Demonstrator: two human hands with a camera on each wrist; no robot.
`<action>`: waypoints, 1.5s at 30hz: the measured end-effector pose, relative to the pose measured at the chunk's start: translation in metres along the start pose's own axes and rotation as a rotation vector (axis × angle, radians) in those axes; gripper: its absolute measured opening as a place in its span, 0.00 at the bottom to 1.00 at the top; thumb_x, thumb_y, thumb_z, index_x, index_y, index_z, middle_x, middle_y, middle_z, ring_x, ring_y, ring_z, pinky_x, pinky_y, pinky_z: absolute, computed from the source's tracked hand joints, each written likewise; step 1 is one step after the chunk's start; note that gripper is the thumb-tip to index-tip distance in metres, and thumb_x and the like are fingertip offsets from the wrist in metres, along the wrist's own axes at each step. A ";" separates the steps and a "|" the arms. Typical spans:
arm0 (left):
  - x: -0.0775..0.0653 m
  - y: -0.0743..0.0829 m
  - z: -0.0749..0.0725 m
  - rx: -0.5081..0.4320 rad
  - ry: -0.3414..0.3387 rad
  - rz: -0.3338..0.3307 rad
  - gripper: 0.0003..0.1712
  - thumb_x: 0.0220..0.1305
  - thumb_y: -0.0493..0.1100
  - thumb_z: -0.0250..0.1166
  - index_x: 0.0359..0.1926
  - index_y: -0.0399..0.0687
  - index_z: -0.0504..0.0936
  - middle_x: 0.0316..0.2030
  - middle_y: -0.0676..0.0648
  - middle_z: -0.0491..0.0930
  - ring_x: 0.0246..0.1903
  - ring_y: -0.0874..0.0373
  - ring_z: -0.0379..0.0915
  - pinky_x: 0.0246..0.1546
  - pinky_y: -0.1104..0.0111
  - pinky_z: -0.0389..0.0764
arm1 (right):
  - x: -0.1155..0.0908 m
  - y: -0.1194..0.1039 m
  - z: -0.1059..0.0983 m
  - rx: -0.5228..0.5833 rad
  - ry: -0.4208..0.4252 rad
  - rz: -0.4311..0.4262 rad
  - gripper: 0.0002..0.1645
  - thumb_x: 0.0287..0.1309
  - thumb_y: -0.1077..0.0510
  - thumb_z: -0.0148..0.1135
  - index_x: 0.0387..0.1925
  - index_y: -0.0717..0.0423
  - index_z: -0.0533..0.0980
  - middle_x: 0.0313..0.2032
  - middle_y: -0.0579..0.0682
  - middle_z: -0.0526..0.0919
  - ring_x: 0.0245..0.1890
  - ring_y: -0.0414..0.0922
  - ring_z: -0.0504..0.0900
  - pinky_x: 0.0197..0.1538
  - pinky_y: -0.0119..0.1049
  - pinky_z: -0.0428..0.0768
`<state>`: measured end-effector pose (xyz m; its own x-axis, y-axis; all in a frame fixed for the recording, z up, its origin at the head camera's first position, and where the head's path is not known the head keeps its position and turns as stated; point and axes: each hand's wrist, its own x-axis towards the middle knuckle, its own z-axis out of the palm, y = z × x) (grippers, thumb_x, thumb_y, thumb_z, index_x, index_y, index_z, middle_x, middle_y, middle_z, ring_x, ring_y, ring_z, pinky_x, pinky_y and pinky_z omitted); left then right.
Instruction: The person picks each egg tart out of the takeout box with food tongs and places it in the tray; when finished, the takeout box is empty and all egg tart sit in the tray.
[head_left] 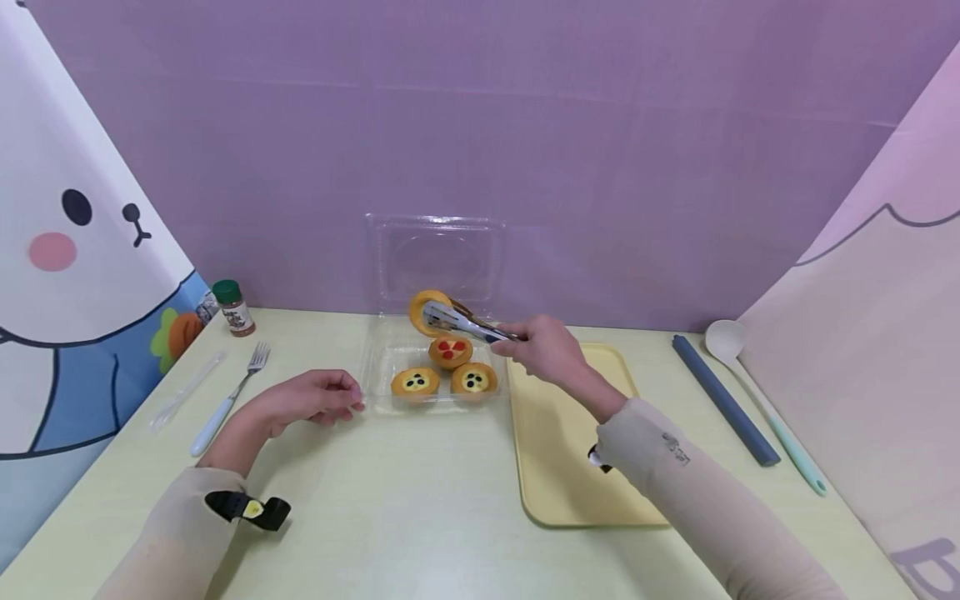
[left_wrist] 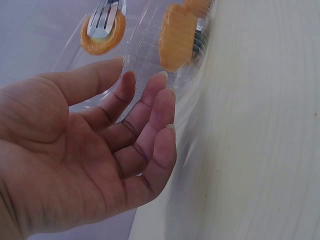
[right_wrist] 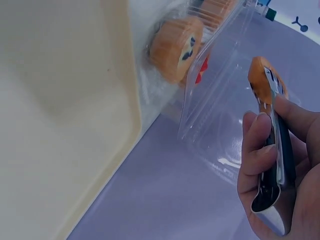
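Note:
My right hand [head_left: 551, 350] grips a pair of metal tongs [head_left: 465, 322], whose tips clasp an egg tart [head_left: 422, 310] held up over the back of a clear plastic box [head_left: 382, 367]. Inside the box sit a tart with red pieces on top [head_left: 451, 352] and two tarts with dark dots, one at the left [head_left: 415, 382] and one at the right [head_left: 474, 380]. Beside the box's left edge is my left hand [left_wrist: 95, 145], fingers loosely bent and holding nothing; whether its fingertips touch the plastic I cannot tell. The box's lid [head_left: 438, 258] stands raised behind.
A yellow tray [head_left: 555, 467] lies right of the box. Further right are a dark blue bar [head_left: 723, 400] and a spoon [head_left: 780, 425] with a pale green handle. On the left are a fork [head_left: 228, 404], a clear plastic utensil [head_left: 186, 392] and a green-capped jar [head_left: 234, 308].

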<state>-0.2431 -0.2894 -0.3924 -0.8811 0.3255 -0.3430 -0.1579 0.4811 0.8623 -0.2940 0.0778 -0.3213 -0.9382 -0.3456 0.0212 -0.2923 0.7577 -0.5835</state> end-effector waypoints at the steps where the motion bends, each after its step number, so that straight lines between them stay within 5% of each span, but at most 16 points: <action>1: 0.000 -0.001 0.000 -0.003 0.000 0.002 0.17 0.73 0.49 0.60 0.51 0.41 0.75 0.49 0.44 0.82 0.46 0.52 0.77 0.44 0.62 0.78 | -0.002 0.002 -0.002 0.009 0.008 -0.001 0.25 0.62 0.44 0.67 0.60 0.42 0.80 0.19 0.45 0.79 0.17 0.43 0.78 0.20 0.35 0.70; 8: 0.001 -0.002 0.001 0.000 0.001 0.008 0.17 0.73 0.50 0.60 0.51 0.41 0.75 0.50 0.44 0.82 0.47 0.52 0.77 0.44 0.62 0.78 | -0.020 0.019 -0.017 0.109 0.072 -0.026 0.22 0.63 0.47 0.67 0.57 0.48 0.82 0.32 0.51 0.87 0.24 0.45 0.81 0.26 0.37 0.79; 18: -0.001 -0.003 0.001 0.007 0.000 0.003 0.17 0.74 0.49 0.57 0.53 0.39 0.75 0.51 0.44 0.82 0.46 0.53 0.77 0.44 0.62 0.78 | -0.048 0.053 -0.042 0.111 0.129 0.009 0.24 0.64 0.49 0.66 0.59 0.51 0.81 0.30 0.52 0.86 0.19 0.44 0.78 0.23 0.36 0.75; 36: -0.003 -0.002 0.000 0.010 -0.036 0.005 0.22 0.77 0.50 0.54 0.56 0.37 0.77 0.51 0.46 0.83 0.50 0.54 0.78 0.48 0.62 0.78 | -0.078 0.111 -0.051 0.048 0.090 0.081 0.24 0.63 0.51 0.67 0.55 0.60 0.82 0.24 0.49 0.84 0.17 0.45 0.77 0.20 0.34 0.72; 45: -0.002 -0.002 -0.001 0.002 -0.031 0.017 0.19 0.77 0.50 0.53 0.53 0.38 0.77 0.52 0.45 0.82 0.48 0.55 0.78 0.46 0.63 0.78 | -0.084 0.123 -0.049 0.079 0.026 0.131 0.27 0.63 0.50 0.67 0.58 0.62 0.79 0.26 0.56 0.85 0.16 0.43 0.77 0.18 0.34 0.71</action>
<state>-0.2413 -0.2915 -0.3931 -0.8696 0.3588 -0.3392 -0.1419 0.4764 0.8677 -0.2606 0.2271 -0.3549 -0.9721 -0.2313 -0.0390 -0.1524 0.7489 -0.6449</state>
